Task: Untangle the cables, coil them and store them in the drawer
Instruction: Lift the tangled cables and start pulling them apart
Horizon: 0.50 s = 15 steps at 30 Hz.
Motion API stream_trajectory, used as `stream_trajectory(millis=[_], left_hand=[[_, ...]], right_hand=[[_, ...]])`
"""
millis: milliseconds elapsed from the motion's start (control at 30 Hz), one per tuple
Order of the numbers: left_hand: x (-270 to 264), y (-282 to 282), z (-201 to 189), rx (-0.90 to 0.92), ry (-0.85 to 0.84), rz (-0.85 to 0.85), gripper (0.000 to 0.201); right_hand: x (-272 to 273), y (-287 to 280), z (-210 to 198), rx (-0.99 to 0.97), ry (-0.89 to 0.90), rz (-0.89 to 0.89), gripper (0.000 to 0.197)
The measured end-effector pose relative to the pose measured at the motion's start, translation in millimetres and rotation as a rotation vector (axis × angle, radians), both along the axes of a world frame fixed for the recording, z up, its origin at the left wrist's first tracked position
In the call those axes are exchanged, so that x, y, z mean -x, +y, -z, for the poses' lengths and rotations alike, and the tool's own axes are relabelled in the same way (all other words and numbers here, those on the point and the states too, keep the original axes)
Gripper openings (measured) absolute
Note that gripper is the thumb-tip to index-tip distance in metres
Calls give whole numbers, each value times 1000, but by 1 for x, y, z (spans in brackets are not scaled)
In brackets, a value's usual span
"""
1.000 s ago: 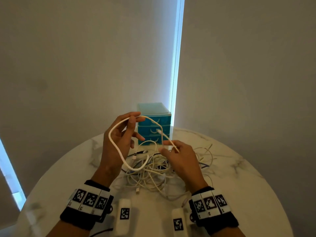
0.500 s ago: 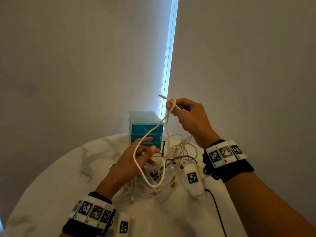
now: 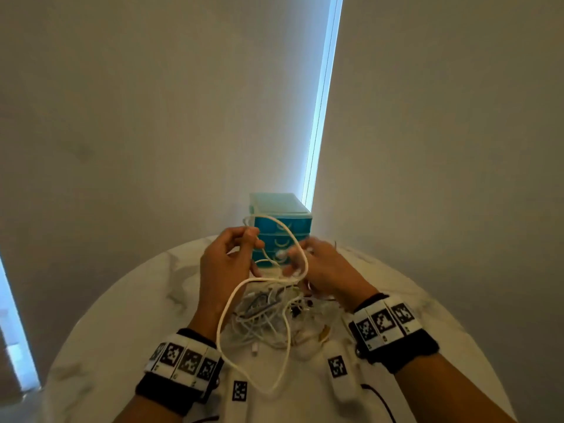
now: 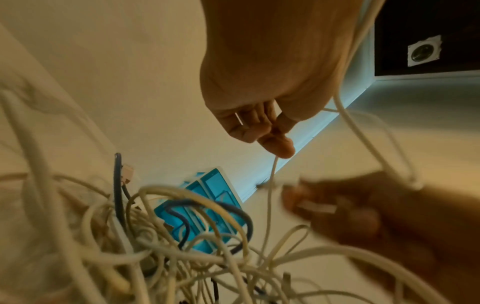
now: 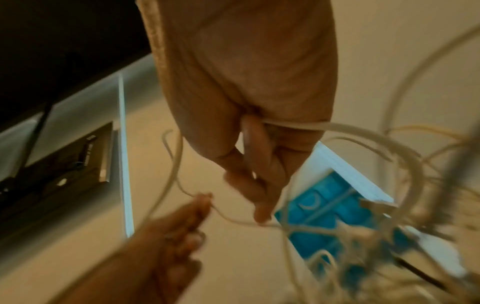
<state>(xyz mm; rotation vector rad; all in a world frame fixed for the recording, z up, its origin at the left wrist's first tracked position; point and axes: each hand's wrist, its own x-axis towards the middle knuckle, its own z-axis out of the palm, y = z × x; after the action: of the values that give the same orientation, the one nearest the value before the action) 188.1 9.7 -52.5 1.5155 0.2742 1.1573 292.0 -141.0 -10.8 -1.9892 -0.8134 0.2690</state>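
Observation:
A tangle of white and dark cables (image 3: pixel 262 319) lies on the round marble table (image 3: pixel 122 315). Both hands are raised above it, in front of the teal drawer unit (image 3: pixel 282 222), whose drawers look closed. My left hand (image 3: pixel 251 241) pinches a white cable (image 3: pixel 218 331) between thumb and fingers; the left wrist view shows the strand leaving the left hand (image 4: pixel 272 139). My right hand (image 3: pixel 300 262), blurred, grips the same cable; it crosses the curled fingers of the right hand (image 5: pixel 259 174). A long loop of it hangs toward the table's front.
The drawer unit (image 4: pixel 202 207) stands at the table's far edge against the wall, beside a bright window slit (image 3: pixel 320 102). Two white tagged devices (image 3: pixel 239 392) and a black lead (image 3: pixel 378 398) lie near the front edge. Bare marble lies left and right of the tangle.
My right hand came down from high on the right to meet the left hand in front of the drawers. The left hand rose, and the white cable's loop now hangs longer.

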Motion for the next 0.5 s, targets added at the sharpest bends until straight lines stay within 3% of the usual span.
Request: stream_trajectory(millis=[100,200,333,500], left_hand=[[7,11,-7,40,-83,-62,16],[11,14,-12,72,-119,-72,20],[11,11,-12,31,-105,-31,21],[11,11,-17,40,-78,-24,25]], right_hand=[[-11,-10,33,179,133,30,17],[-22,-21,36,67,154,131,12],[-25,-29,7,-94,161,187,29],[-3,-47,-47,-387,285,33,49]])
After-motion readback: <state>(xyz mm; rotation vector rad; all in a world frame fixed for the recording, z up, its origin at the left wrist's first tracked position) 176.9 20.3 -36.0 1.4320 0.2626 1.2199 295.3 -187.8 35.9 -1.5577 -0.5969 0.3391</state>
